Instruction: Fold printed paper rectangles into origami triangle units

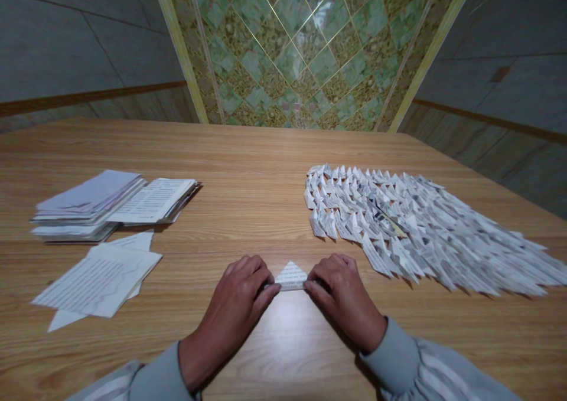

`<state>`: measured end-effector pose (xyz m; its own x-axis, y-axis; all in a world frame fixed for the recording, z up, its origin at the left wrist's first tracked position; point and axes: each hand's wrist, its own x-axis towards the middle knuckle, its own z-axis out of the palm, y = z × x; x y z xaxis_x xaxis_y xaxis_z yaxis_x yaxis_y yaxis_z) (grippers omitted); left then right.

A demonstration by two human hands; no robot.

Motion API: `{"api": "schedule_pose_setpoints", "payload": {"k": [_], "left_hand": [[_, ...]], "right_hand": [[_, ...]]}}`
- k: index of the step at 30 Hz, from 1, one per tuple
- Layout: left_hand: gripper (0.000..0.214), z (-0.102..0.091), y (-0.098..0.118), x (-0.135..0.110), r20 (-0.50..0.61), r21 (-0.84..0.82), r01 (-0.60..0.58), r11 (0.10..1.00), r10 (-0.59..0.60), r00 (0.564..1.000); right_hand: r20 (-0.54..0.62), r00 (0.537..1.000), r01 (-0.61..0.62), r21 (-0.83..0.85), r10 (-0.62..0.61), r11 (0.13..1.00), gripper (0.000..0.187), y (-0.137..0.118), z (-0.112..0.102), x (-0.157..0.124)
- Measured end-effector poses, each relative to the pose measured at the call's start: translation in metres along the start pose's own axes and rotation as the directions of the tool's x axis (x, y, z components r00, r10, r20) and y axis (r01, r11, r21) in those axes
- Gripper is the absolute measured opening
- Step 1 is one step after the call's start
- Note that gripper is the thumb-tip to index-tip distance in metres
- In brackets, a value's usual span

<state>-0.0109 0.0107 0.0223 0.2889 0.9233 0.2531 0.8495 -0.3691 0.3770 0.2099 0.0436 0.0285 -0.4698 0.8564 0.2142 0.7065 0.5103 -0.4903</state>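
Observation:
A small folded triangle of printed paper (290, 275) lies on the wooden table (266, 200) right in front of me. My left hand (237, 306) pinches its left corner with curled fingers. My right hand (341, 294) grips its right corner the same way. Both hands rest on the table top, with grey sleeves showing at the wrists.
A large spread of several folded paper triangles (411, 230) in overlapping rows covers the table's right side. Stacks of printed sheets (110, 203) sit at the left, with loose cut pages (100, 277) nearer me. A tiled wall rises behind the table.

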Motion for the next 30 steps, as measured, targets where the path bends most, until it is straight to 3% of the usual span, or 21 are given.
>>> {"api": "schedule_pose_setpoints", "payload": {"k": [12,21,25,28,30], "left_hand": [[0.019,-0.0005,-0.0008,0.0022,0.035,0.083,0.094,0.992,-0.097,0.995],[0.016,-0.0013,-0.0019,0.0029,0.013,0.135,0.081,0.988,-0.083,0.996],[0.006,0.0013,-0.0017,0.0035,-0.039,0.105,-0.057,0.993,0.061,0.997],[0.02,0.0054,0.0005,0.003,-0.054,0.117,-0.267,0.956,0.275,0.96],[0.02,0.0074,0.0024,0.0022,-0.018,0.135,-0.348,0.928,0.354,0.935]], "right_hand": [[0.002,0.997,-0.078,-0.115,0.079,0.99,0.013,-0.0026,0.0013,0.0028],[-0.027,0.995,-0.103,-0.098,0.101,0.99,0.016,0.0009,0.001,0.0029],[-0.055,0.992,-0.12,-0.063,0.117,0.991,0.016,0.003,0.0003,0.0025],[-0.073,0.993,-0.101,-0.055,0.097,0.993,0.015,0.0035,0.0,0.0022],[-0.089,0.995,-0.05,-0.06,0.045,0.997,0.015,0.0026,0.0003,0.0021]]}}
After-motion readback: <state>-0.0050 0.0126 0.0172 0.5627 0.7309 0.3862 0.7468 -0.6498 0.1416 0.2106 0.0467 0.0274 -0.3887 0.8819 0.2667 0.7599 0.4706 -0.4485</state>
